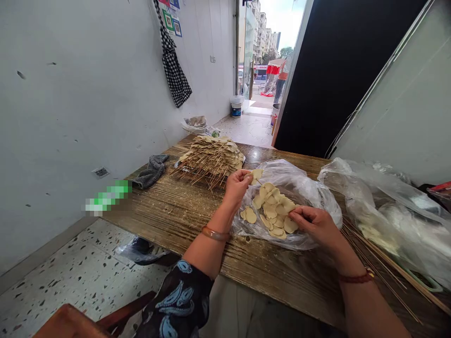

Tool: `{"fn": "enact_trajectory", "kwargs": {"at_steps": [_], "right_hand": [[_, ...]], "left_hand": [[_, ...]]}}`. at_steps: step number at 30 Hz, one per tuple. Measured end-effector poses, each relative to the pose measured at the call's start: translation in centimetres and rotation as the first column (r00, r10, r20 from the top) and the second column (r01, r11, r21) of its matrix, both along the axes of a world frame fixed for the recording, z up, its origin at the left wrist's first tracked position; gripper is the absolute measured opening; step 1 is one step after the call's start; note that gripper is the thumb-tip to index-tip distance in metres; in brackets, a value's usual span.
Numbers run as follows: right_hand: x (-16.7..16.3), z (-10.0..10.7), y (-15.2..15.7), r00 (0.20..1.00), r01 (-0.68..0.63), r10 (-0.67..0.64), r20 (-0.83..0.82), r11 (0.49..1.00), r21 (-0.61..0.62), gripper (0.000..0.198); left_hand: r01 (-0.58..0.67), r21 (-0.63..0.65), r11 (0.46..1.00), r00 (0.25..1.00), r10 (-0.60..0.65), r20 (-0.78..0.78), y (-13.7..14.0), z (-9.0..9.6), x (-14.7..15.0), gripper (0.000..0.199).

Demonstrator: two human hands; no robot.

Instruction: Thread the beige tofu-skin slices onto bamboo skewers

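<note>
My left hand [238,188] is closed in a pinch at the near edge of the plastic bag, on a thin skewer [260,181] that shows only in part. A pale, thin round slice [257,175] sits at its fingertips. My right hand [313,223] pinches the edge of another pale slice [287,205] above the pile. Several loose slices [271,211], perhaps potato, lie between the hands on the spread clear plastic bag [317,195]. How far the skewer reaches among the slices I cannot tell.
Skewered slices [214,157] are heaped at the table's far left, sticks pointing toward me. A grey cloth [151,171] lies at the left edge. Bare skewers [384,263] and another plastic bag [408,216] lie on the right. A wooden chair [70,324] stands at lower left.
</note>
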State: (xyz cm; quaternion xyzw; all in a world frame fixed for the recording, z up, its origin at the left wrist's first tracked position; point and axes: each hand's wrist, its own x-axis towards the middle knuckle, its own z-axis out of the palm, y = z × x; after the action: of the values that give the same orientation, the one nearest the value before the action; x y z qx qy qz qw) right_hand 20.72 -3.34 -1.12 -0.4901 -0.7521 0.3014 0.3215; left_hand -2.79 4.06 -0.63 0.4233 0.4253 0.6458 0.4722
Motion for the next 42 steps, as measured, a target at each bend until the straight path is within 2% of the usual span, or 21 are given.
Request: {"fn": "enact_trajectory", "kwargs": {"at_steps": [5, 14, 21, 23, 25, 28, 30, 33, 36, 42], "right_hand": [[-0.4, -0.2, 0.0, 1.0, -0.001, 0.001, 0.019, 1.0, 0.007, 0.036], [-0.7, -1.3, 0.4, 1.0, 0.019, -0.019, -0.019, 1.0, -0.015, 0.033], [-1.3, -2.0, 0.5, 0.988, 0.038, -0.047, -0.146, 0.997, -0.062, 0.033], [-1.3, -2.1, 0.5, 0.974, 0.041, -0.063, -0.217, 0.994, -0.106, 0.035], [-1.4, -2.2, 0.5, 0.953, 0.031, -0.075, -0.293, 0.988, -0.149, 0.038], [-1.5, -2.1, 0.4, 0.92, 0.005, -0.082, -0.383, 0.98, -0.199, 0.041], [-1.6, -2.0, 0.3, 0.902, -0.011, -0.087, -0.423, 0.974, -0.225, 0.041], [-1.9, -2.0, 0.2, 0.892, -0.029, -0.089, -0.443, 0.967, -0.254, 0.041], [-2.1, -2.0, 0.1, 0.877, -0.052, -0.092, -0.471, 0.957, -0.284, 0.04], [-2.4, -1.4, -0.2, 0.775, -0.145, -0.164, -0.611, 0.894, -0.424, 0.041]], "left_hand": [[-0.01, 0.065, 0.998, 0.999, 0.013, -0.05, -0.1, 0.0, 0.2, 0.018], [0.019, 0.068, 0.997, 0.991, -0.01, -0.13, 0.0, -0.2, 0.1, 0.029], [0.068, 0.053, 0.996, 0.988, -0.06, -0.142, -0.2, -0.4, 0.5, 0.039], [0.095, 0.029, 0.995, 0.992, -0.093, -0.086, -0.4, -0.3, 0.6, 0.042], [0.129, -0.013, 0.992, 0.991, -0.129, 0.04, -0.5, -0.1, 0.6, 0.045], [0.214, -0.073, 0.974, 0.952, -0.191, 0.237, -0.6, 0.3, 0.6, 0.045], [0.294, -0.087, 0.952, 0.919, -0.256, 0.3, -0.7, 0.3, 0.6, 0.043], [0.373, -0.097, 0.923, 0.891, -0.327, 0.315, -0.9, 0.2, 0.8, 0.041], [0.376, -0.107, 0.921, 0.894, -0.329, 0.305, -1.0, 0.1, 0.9, 0.04], [0.374, -0.114, 0.92, 0.901, -0.331, 0.282, -1.0, 0.4, 0.6, 0.037]]}}
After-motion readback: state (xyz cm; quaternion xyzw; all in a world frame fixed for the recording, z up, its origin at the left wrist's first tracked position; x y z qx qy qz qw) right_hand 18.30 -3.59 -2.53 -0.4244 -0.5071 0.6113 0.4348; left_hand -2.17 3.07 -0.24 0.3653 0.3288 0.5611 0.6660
